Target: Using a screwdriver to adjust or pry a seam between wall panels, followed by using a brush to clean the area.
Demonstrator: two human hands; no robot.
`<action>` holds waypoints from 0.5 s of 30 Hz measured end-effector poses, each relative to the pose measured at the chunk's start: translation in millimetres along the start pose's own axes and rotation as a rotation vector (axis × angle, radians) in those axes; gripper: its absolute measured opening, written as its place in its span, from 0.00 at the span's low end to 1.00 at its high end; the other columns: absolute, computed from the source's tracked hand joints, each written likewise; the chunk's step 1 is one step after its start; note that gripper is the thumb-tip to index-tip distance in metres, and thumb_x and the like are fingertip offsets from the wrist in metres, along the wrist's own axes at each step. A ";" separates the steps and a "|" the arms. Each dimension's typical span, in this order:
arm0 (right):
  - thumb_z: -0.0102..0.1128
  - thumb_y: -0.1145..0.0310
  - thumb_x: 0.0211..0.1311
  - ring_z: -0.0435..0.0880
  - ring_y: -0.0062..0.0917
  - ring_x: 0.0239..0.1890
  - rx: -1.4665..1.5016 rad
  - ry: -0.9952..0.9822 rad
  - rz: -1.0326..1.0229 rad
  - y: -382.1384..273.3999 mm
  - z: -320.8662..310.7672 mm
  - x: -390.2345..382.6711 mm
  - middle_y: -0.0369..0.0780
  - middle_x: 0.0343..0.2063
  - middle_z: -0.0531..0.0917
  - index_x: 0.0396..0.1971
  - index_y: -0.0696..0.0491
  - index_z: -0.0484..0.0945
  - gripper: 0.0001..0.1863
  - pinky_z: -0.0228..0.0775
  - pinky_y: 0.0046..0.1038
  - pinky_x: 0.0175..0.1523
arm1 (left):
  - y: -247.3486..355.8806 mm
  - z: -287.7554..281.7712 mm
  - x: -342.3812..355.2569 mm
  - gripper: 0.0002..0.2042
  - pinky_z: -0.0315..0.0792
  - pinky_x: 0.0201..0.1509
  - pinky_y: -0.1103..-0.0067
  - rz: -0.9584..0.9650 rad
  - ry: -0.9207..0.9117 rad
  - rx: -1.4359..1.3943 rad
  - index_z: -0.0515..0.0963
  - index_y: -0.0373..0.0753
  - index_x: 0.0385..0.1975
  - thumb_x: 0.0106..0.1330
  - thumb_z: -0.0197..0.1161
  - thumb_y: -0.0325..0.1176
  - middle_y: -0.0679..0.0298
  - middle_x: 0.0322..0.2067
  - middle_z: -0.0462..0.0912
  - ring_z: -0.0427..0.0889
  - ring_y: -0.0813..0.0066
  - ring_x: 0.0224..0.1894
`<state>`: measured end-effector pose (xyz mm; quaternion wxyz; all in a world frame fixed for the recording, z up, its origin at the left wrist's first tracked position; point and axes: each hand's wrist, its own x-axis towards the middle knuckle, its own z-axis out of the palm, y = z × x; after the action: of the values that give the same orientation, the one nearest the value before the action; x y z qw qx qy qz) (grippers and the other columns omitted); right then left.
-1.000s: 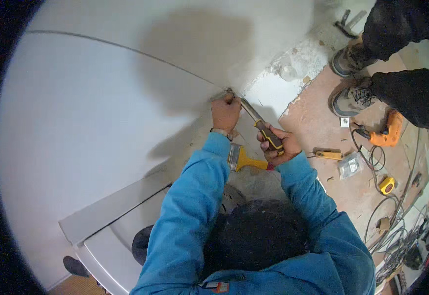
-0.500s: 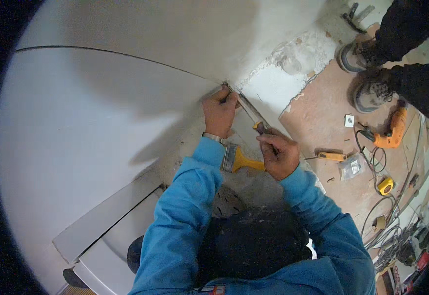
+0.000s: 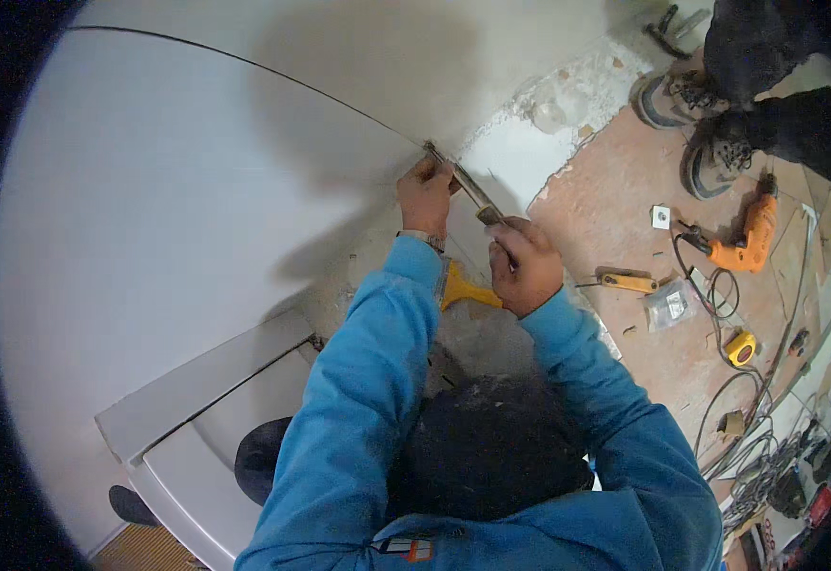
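Observation:
My right hand (image 3: 527,265) is closed around the handle of a screwdriver (image 3: 473,190), whose long metal shaft slants up and left to the wall corner. My left hand (image 3: 425,198) is closed beside the tip, fingers bunched near the end of a dark seam (image 3: 339,98) in the white wall. What those fingers pinch, if anything, is hidden. Below my hands lies a wide paintbrush (image 3: 469,290) with a yellow handle, partly covered by my left sleeve.
Another person's shoes (image 3: 710,160) stand at the upper right. Near them are an orange corded drill (image 3: 750,233), a yellow folding tool (image 3: 628,283), a clear plastic bag (image 3: 670,305) and a yellow tape measure (image 3: 741,348). Tangled cables (image 3: 753,476) lie at lower right. A white fixture (image 3: 215,476) sits lower left.
The view has shifted a little. My right hand and the screwdriver handle have come slightly nearer my left hand, which stays at the corner.

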<state>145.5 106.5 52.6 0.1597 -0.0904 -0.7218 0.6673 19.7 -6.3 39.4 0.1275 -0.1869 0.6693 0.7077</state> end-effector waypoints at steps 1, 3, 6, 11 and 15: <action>0.55 0.70 0.54 0.79 0.28 0.26 0.016 -0.017 0.033 -0.5 0.7 1.9 0.42 0.32 0.79 0.35 0.51 0.76 0.08 0.72 0.27 0.25 | -1.8 -2.6 2.0 0.05 0.74 0.33 0.81 -0.010 0.001 0.004 0.76 0.27 0.28 0.58 0.55 0.24 0.62 0.26 0.77 0.75 0.77 0.26; 0.55 0.70 0.55 0.79 0.27 0.26 0.049 -0.054 0.100 -1.2 3.0 -2.2 0.41 0.32 0.79 0.35 0.52 0.76 0.08 0.72 0.26 0.25 | -5.5 -10.6 6.0 0.07 0.73 0.31 0.81 0.065 -0.008 0.077 0.76 0.28 0.24 0.58 0.55 0.25 0.64 0.22 0.76 0.74 0.78 0.24; 0.55 0.69 0.55 0.79 0.27 0.26 0.083 -0.114 0.182 4.0 -2.4 -4.1 0.40 0.32 0.79 0.36 0.53 0.76 0.09 0.72 0.26 0.25 | 1.6 1.5 -0.2 0.08 0.71 0.27 0.78 0.172 0.009 0.195 0.75 0.27 0.20 0.56 0.55 0.25 0.60 0.16 0.76 0.74 0.73 0.19; 0.48 0.65 0.61 0.77 0.24 0.23 1.160 -0.121 1.086 18.7 -18.0 10.2 0.39 0.29 0.79 0.40 0.54 0.73 0.12 0.66 0.20 0.16 | 12.5 3.5 3.0 0.09 0.67 0.25 0.72 0.380 0.073 0.745 0.74 0.26 0.19 0.53 0.56 0.28 0.50 0.14 0.74 0.75 0.63 0.17; 0.46 0.64 0.62 0.75 0.21 0.20 1.321 -0.156 1.198 8.2 -12.7 17.4 0.39 0.28 0.78 0.42 0.53 0.70 0.13 0.59 0.16 0.12 | -10.9 -14.7 23.8 0.10 0.67 0.26 0.70 0.351 0.039 0.577 0.75 0.28 0.20 0.51 0.58 0.31 0.50 0.15 0.75 0.75 0.59 0.18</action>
<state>133.1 125.1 47.1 -0.2456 -0.2961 -0.0309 0.9225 4.4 -21.8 18.8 0.0385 -0.0386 0.8664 0.4963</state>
